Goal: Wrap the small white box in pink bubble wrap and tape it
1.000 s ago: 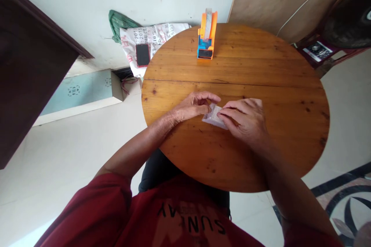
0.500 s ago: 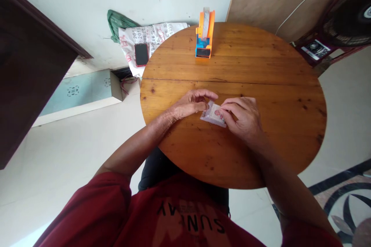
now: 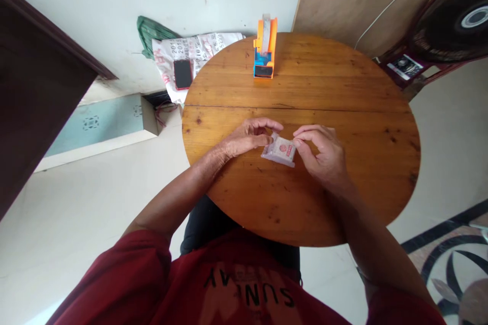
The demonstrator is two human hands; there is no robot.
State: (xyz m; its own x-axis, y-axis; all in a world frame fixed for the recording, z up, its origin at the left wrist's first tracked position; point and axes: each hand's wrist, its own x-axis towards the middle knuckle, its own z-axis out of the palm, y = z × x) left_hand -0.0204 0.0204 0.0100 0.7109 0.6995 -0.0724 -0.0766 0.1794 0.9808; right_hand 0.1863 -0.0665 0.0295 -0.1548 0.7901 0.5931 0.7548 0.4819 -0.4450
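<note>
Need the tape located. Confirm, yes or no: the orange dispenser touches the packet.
No, the orange dispenser stands at the far edge of the table, apart from the packet held between the left hand and right hand.

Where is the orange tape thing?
In the head view, the orange tape dispenser stands at the far edge of the round table, straight beyond the small packet held between the left hand and right hand.

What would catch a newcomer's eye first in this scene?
The left hand and right hand pinch a small clear packet from either side, near the middle of a round wooden table. At the table's far edge stands a bright orange and blue tape dispenser.
</note>
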